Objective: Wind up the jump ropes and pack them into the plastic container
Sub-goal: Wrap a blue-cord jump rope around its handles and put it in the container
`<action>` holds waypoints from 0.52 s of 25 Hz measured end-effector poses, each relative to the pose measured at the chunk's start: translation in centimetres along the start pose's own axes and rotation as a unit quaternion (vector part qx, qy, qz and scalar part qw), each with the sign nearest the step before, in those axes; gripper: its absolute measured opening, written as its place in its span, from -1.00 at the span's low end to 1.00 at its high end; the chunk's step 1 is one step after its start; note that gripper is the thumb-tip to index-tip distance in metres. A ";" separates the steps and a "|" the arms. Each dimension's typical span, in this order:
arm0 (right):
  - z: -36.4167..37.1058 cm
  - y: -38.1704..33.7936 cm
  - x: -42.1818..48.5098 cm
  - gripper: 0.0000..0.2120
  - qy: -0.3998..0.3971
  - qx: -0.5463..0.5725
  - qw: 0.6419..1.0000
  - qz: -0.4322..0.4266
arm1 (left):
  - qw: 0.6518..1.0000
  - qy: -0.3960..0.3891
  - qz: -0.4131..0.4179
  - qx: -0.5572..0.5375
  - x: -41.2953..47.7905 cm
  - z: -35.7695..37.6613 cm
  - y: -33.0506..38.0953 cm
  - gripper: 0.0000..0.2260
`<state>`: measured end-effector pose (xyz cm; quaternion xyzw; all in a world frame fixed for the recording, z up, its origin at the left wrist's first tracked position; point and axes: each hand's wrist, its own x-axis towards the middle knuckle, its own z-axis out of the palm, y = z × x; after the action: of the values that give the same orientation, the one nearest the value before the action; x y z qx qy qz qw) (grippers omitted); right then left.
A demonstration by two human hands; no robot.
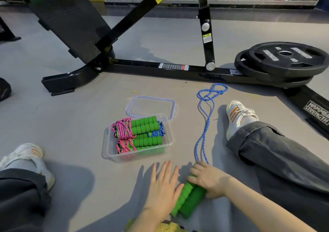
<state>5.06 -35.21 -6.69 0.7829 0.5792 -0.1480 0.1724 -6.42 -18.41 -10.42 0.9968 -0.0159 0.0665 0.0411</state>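
Head view: right hand (210, 180) clasps two green handles (188, 198), left hand (162, 187) flat open, one container (106, 148)

Right hand (208, 179) grips two green handles (187, 198) on the floor — left hand (162, 187) flat beside them; blue rope (204, 121) trails far past the plastic container (106, 148).

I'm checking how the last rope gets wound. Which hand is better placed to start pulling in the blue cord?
Right, probably. The right hand rests on the green handles where the blue cord comes out, while the left hand lies flat beside them.
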 end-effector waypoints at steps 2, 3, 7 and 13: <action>-1.0 -0.9 1.7 -0.38 0.039 0.057 0.996 0.047 | 0.999 0.012 -0.032 -0.002 0.0 -0.5 -1.2 -0.43; -1.4 -1.5 2.6 -0.36 0.053 0.078 0.994 0.061 | 0.999 0.022 -0.040 0.001 -0.2 -0.5 -1.9 -0.45; -1.9 -3.7 5.3 -0.36 0.091 0.149 0.982 0.075 | 1.000 0.009 -0.011 0.014 -1.5 0.3 -4.6 -0.57; -1.4 -2.6 5.2 -0.29 0.091 0.131 0.986 0.051 | 1.000 -0.011 0.002 0.026 -1.9 1.1 -5.8 -0.72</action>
<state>4.06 -29.44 -7.92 0.8375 0.5272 -0.1420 0.0222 -7.93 -12.63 -12.21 0.9982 -0.0165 0.0561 0.0145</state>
